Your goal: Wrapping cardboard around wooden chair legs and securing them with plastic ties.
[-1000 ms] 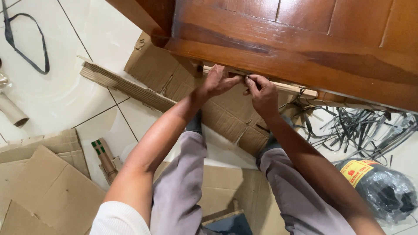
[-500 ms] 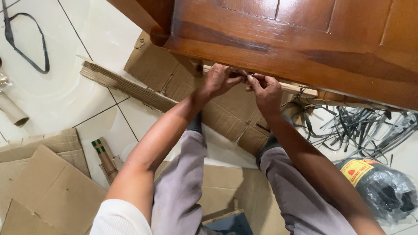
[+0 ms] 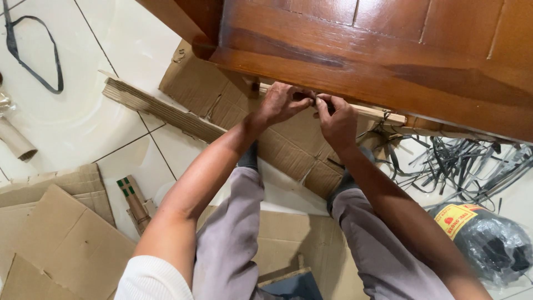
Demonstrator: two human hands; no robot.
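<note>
So 2 hands, both curled nearly shut, fingertips meeting on 1 thin pale wood strip (image 3: 383, 115) tucked under the glossy brown door (image 3: 388, 50) at 12 o'clock. Left hand (image 3: 280, 103) and right hand (image 3: 336, 119) pinch something tiny there, can't tell what. Corrugated cardboard (image 3: 288, 147) lies underneath; tangled grey straps (image 3: 461, 164) at 3 o'clock.

**One head-worn camera, looking steeply down**

The single view looks from the person's head down over both forearms and grey-trousered knees (image 3: 233, 233) to the white tiled floor (image 3: 83, 111). It sits close, with the brown varnished wooden door panel (image 3: 388, 50) filling the upper frame.
</note>
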